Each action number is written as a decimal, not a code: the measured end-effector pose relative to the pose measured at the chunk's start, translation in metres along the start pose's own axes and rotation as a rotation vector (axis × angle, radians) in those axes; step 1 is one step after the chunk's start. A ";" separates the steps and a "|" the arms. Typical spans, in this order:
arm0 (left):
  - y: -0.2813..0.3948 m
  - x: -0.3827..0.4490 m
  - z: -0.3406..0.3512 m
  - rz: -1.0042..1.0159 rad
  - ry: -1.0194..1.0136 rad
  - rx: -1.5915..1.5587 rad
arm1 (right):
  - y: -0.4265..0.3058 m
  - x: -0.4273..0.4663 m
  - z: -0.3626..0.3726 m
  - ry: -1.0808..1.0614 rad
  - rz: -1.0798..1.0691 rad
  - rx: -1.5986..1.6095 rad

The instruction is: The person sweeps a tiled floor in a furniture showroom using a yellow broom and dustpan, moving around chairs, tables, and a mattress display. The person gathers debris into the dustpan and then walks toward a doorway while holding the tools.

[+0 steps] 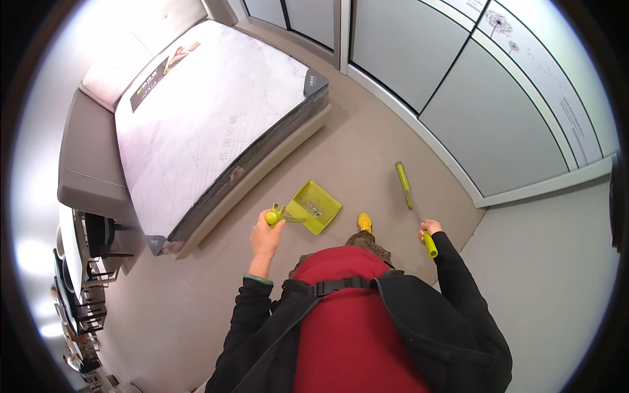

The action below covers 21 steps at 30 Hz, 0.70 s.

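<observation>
My left hand (266, 235) is closed around the upper end of the handle of a yellow-green long-handled dustpan (318, 202). The pan is near the middle of the view, beside the bed, with a comb-like row of teeth and some grey debris in it. On the right, my right hand (430, 230) grips the handle of a yellow-green broom (404, 185), whose narrow head points away from me, towards the wardrobe. Whether the broom head touches the floor, I cannot tell. A yellow shoe (364, 222) shows between the two tools.
A bed with a white mattress (211, 103) fills the upper left. Sliding wardrobe doors (491, 113) run along the right, meeting a pale wall panel (535, 265). Tables and chairs (98, 236) line the far left. Greyish-beige floor (363, 132) lies between bed and wardrobe.
</observation>
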<state>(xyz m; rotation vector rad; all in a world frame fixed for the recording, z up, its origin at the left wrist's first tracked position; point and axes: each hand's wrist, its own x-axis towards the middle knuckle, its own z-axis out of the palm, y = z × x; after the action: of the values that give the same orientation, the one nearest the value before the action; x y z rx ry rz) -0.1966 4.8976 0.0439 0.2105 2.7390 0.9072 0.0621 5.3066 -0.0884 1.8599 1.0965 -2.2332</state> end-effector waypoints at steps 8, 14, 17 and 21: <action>0.040 0.016 0.031 -0.122 0.092 -0.033 | -0.128 0.092 0.027 -0.038 0.007 -0.245; 0.062 0.021 0.059 -0.218 0.126 -0.071 | -0.149 0.147 0.070 -0.033 0.020 -0.406; 0.080 0.027 0.067 -0.229 0.115 -0.057 | -0.121 0.154 0.085 -0.084 -0.005 -0.617; 0.088 0.032 0.070 -0.267 0.115 -0.020 | -0.076 0.132 0.087 -0.252 -0.010 -0.931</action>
<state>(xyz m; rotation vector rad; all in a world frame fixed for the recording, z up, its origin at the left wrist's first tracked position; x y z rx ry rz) -0.2025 5.0143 0.0363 -0.2135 2.7700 0.8960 -0.0835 5.3698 -0.1642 1.1376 1.6666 -1.4471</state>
